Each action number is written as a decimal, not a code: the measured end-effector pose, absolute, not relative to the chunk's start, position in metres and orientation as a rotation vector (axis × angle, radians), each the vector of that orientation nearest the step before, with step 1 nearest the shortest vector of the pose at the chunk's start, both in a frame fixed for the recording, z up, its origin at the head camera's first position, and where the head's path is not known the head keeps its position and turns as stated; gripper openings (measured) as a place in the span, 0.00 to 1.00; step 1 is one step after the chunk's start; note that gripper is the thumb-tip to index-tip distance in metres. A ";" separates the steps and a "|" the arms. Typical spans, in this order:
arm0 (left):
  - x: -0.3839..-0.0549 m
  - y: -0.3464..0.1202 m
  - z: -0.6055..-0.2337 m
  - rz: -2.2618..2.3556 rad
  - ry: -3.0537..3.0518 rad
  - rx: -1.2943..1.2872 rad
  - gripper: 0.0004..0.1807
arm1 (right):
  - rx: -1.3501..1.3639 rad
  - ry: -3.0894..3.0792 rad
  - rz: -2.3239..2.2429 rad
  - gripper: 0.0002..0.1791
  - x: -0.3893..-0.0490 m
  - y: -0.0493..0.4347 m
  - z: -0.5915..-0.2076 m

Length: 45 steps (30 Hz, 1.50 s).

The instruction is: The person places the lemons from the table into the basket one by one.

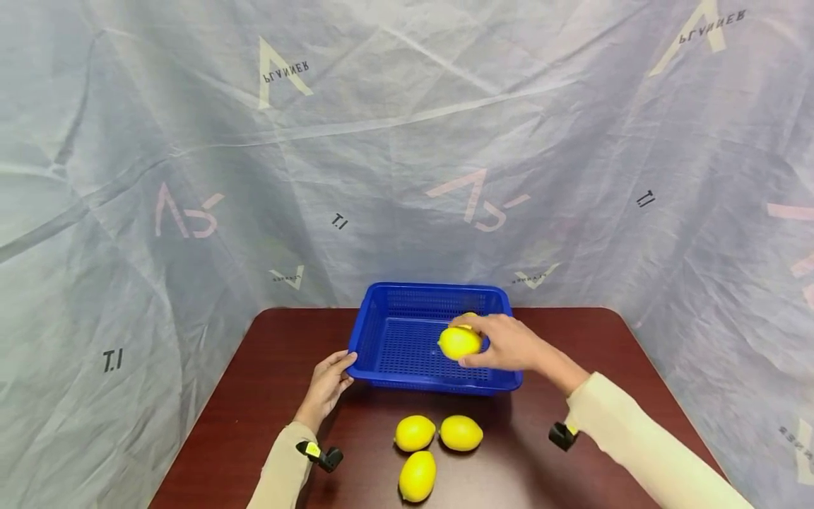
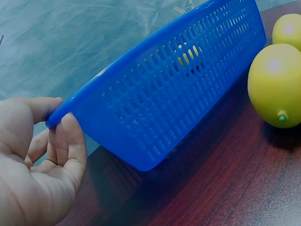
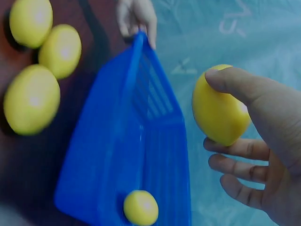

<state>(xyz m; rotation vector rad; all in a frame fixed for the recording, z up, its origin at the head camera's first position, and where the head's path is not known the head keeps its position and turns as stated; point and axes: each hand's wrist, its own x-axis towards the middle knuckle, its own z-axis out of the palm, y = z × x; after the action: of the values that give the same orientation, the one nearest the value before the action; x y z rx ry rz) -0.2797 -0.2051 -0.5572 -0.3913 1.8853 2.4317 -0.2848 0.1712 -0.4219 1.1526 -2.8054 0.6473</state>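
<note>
A blue plastic basket (image 1: 413, 385) with slotted walls stands on the table. At its near left corner my left hand (image 1: 326, 385) pinches the rim between thumb and fingers, seen close up in the left wrist view. My right hand (image 1: 509, 343) grips a yellow lemon (image 1: 459, 343) above the basket's right half, thumb on one side and fingers on the other. One more lemon (image 3: 140, 207) lies inside the basket; in the head view the right hand mostly hides it. In front of the basket, three lemons (image 1: 415, 433) lie close together on the table.
The dark red-brown wooden table (image 1: 280, 417) ends just behind the basket. A grey printed sheet (image 1: 381, 177) hangs behind it and along both sides. Small black devices (image 1: 328, 459) are strapped at both wrists, over cream sleeves.
</note>
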 end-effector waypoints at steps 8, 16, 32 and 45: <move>-0.282 -0.204 -0.559 2.421 1.912 -0.381 0.22 | 1.142 -2.915 0.661 0.32 -0.342 0.162 -0.431; -0.281 -0.204 -0.559 2.438 1.896 -0.382 0.20 | 1.122 -3.023 0.645 0.34 -0.382 0.148 -0.454; -0.279 -0.203 -0.561 2.423 1.905 -0.345 0.19 | 0.864 -3.207 0.593 0.35 -0.418 0.134 -0.490; -0.278 -0.206 -0.559 2.423 1.914 -0.350 0.21 | 0.741 -3.255 0.561 0.34 -0.419 0.121 -0.505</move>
<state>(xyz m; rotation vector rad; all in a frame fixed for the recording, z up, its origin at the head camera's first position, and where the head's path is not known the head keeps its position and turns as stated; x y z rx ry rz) -0.2779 -0.2058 -0.5587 -0.3501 1.9137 2.4225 -0.4187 0.1210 -0.5048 0.7409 -3.2551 0.5605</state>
